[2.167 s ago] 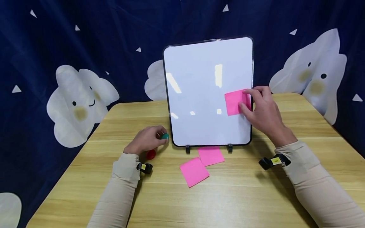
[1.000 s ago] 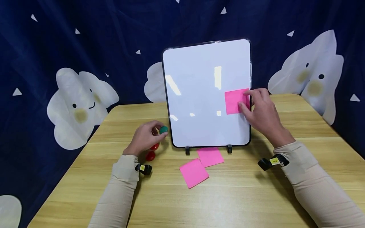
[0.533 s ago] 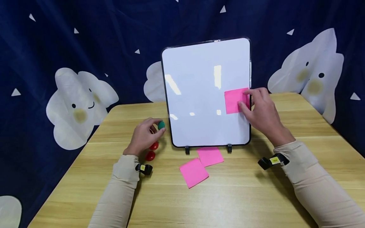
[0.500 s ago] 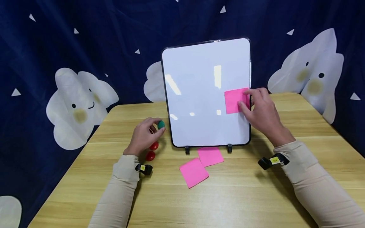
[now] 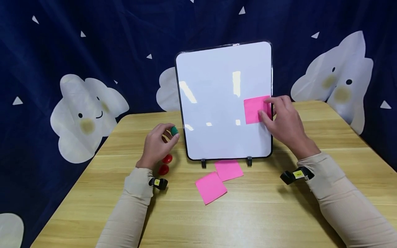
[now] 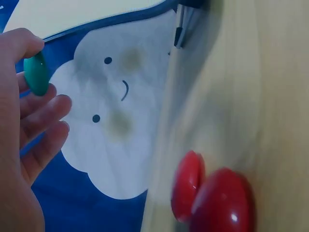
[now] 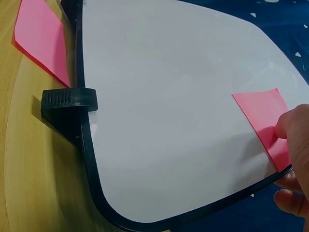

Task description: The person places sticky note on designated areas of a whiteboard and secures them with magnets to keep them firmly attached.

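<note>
My left hand (image 5: 157, 144) pinches a round green magnet (image 5: 174, 131) between thumb and fingertips, above the table just left of the whiteboard. In the left wrist view, the green magnet (image 6: 36, 74) stands on edge and the other fingers are spread apart. Two red magnets (image 5: 163, 169) lie on the table below this hand. At the right edge of the whiteboard (image 5: 214, 82), my right hand (image 5: 286, 122) holds a pink sticky note (image 5: 252, 110) against the white surface. The right wrist view shows the thumb on the note (image 7: 264, 108) and other fingers behind the board's frame.
The whiteboard stands upright on small black feet (image 5: 203, 163). Two more pink sticky notes (image 5: 211, 188) lie on the wooden table (image 5: 248, 213) before it, the rear one partly under the board. A dark blue curtain (image 5: 130, 31) with clouds hangs behind.
My left hand has lifted the green magnet off the table and tilted it upward, bringing both red magnets into sight. The right hand keeps its place on the sticky note.
</note>
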Tool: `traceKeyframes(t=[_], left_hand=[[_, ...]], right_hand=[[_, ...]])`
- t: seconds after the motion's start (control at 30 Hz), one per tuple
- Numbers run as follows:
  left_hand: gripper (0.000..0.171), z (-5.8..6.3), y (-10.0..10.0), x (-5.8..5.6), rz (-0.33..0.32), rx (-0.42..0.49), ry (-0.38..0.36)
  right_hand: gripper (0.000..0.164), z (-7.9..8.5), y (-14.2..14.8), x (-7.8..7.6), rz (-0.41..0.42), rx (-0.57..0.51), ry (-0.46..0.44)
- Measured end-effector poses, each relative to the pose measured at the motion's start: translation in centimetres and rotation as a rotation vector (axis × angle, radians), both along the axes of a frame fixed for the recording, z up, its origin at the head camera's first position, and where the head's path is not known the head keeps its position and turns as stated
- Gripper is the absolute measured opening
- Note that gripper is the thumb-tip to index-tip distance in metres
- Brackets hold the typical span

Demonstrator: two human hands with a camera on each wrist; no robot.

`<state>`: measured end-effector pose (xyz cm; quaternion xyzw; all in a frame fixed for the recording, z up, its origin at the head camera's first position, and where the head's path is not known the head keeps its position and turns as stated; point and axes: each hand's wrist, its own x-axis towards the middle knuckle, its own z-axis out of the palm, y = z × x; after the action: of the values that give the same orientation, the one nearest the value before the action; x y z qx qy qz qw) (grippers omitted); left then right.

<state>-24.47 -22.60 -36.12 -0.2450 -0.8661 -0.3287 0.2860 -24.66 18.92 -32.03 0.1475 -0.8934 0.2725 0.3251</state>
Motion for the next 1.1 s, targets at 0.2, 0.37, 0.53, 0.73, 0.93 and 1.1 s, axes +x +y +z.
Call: traceKeyframes(t=[0.2, 0.37, 0.53, 0.73, 0.93, 1.1], left_hand=[[0.028, 0.5, 0.3, 0.2, 0.001, 0.002, 0.035], [0.028, 1.1, 0.9, 0.2, 0.003, 0.005, 0.065], [0.026, 1.8, 1.9, 0.1, -0.006, 0.0, 0.112], [0.024, 2.8, 3.3, -0.1, -0.018, -0.027, 0.162], [0.024, 3.3, 4.3, -0.1, -0.017, -0.05, 0.187], [0.022, 3.6, 5.1, -0.1, -0.024, -0.075, 0.189]], right_hand=[[0.037, -0.2, 0.0, -0.3, 0.012, 0.0, 0.026], [0.035, -0.4, 0.1, -0.4, 0.015, -0.003, 0.056], [0.035, -0.5, 0.1, -0.3, -0.001, 0.0, 0.053], [0.035, -0.6, 0.1, -0.3, -0.012, -0.003, 0.045], [0.035, -0.5, 0.0, -0.2, -0.02, -0.002, 0.029], [0.035, -0.5, 0.0, -0.2, -0.022, -0.001, 0.038]])
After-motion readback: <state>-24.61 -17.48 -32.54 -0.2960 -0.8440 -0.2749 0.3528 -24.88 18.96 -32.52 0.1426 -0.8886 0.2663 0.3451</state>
